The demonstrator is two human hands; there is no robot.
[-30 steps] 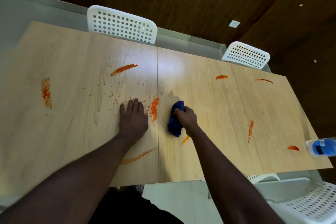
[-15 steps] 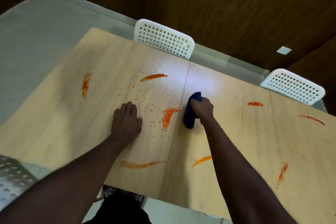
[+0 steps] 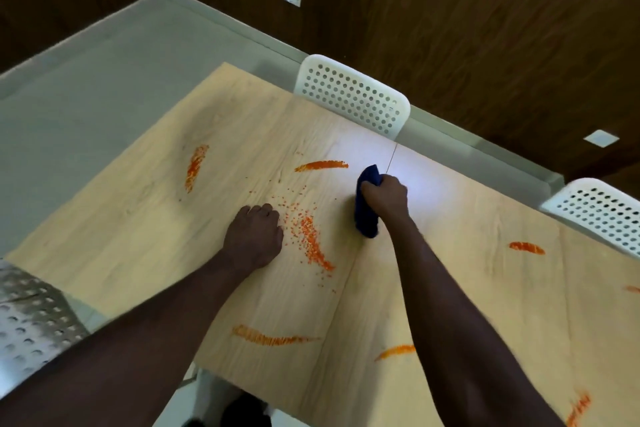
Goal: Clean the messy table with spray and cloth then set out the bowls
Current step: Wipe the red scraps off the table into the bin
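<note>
The light wooden table (image 3: 145,229) is marked with several orange smears and a scatter of orange crumbs (image 3: 308,236) near its middle. My right hand (image 3: 386,196) grips a bunched dark blue cloth (image 3: 365,215) and presses it on the table just right of the crumbs. A long orange smear (image 3: 322,165) lies beyond the crumbs, left of the cloth. My left hand (image 3: 254,236) rests on the table left of the crumbs with its fingers curled under, holding nothing. No spray bottle or bowls are in view.
Two white perforated chairs stand at the far side, one (image 3: 353,99) behind the cloth and one (image 3: 602,211) at the right. A grey perforated chair seat (image 3: 31,319) is at the near left. More smears lie at the left (image 3: 195,166), near edge (image 3: 270,338) and right (image 3: 526,248).
My head turned left, so the table shifted right in view. My right hand pushed the cloth farther away along the crumbs. My left hand's fingers curled from flat to bent.
</note>
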